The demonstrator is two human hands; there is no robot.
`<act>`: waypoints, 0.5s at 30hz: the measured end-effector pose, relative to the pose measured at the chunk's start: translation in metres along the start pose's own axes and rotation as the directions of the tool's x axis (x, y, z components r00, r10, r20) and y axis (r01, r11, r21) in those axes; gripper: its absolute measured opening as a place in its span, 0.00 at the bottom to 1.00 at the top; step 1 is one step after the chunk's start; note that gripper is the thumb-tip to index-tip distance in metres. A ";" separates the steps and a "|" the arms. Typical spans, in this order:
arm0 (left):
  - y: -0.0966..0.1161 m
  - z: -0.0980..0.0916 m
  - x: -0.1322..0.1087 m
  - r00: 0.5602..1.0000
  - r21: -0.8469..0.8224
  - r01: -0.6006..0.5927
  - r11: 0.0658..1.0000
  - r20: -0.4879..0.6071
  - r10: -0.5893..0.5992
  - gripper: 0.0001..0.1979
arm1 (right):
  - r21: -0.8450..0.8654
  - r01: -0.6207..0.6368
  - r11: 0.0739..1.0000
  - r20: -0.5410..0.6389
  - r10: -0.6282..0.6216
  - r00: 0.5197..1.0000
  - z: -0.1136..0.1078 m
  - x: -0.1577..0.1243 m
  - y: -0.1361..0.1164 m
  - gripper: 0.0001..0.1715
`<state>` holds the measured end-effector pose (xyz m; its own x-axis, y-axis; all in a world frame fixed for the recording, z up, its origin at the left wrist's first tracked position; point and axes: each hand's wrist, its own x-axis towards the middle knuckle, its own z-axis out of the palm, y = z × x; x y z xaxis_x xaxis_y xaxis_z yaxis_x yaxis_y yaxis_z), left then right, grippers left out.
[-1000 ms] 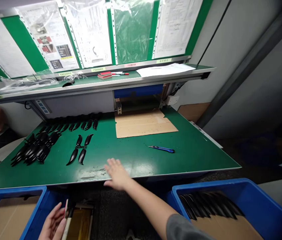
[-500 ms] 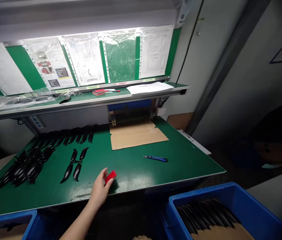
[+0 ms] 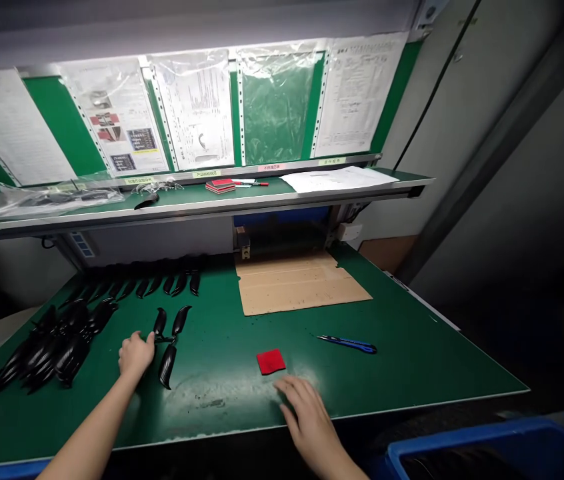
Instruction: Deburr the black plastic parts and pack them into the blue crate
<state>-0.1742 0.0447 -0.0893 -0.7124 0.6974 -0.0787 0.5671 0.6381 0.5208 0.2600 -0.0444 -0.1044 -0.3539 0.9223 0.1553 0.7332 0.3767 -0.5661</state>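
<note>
On the green bench, my left hand has its fingers curled at the left side of a black, glossy two-bladed propeller pair. It covers the lower left blade, and the fingertips are partly hidden. Just beyond the fingers of my right hand lies a flat red pad. That hand hovers at the bench's front edge with fingers apart and nothing in it. To the right of the pad rests a blue utility knife.
Piled black blades lie at the left, with a row of similar ones behind. A cardboard sheet is at the back under a shelf. A blue bin stands below the front right edge.
The red pad, held in my left hand before, now lies on the bench. My left hand has moved left to the black propellers. My right hand has come up into view from below.
</note>
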 end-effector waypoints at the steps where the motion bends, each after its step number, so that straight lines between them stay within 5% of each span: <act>1: 0.000 0.003 0.011 0.999 0.005 0.010 1.000 0.051 -0.010 0.22 | -0.020 -0.023 1.000 0.015 0.023 1.000 -0.003 0.019 0.000 0.24; 6: 0.005 0.015 0.036 0.949 -0.082 -0.067 0.994 0.301 0.089 0.16 | 0.182 -0.132 0.974 0.149 0.105 0.983 -0.001 0.082 0.006 0.31; 9: 0.009 0.015 0.035 0.901 -0.202 -0.129 0.971 0.386 0.200 0.17 | 0.310 -0.202 0.929 0.121 0.172 0.978 0.005 0.091 0.003 0.23; 12: 0.015 0.008 0.024 0.849 -0.367 -0.157 0.917 0.425 0.315 0.19 | 0.472 -0.273 0.838 0.049 0.285 0.957 0.011 0.091 -0.012 0.25; 14: 0.022 0.002 0.011 0.822 -0.475 -0.130 0.870 0.439 0.362 0.22 | 0.662 -0.295 0.689 0.043 0.358 0.933 0.009 0.090 -0.028 0.28; 15: 0.026 -0.001 0.002 0.812 -0.511 -0.118 0.851 0.444 0.379 0.23 | 0.800 -0.284 0.529 0.068 0.390 0.918 0.006 0.090 -0.036 0.28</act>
<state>-0.1609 0.0627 -0.0752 -0.1794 0.9531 -0.2439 0.3557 0.2940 0.8872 0.1985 0.0245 -0.0754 -0.0783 0.9879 -0.1336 0.0240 -0.1321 -0.9909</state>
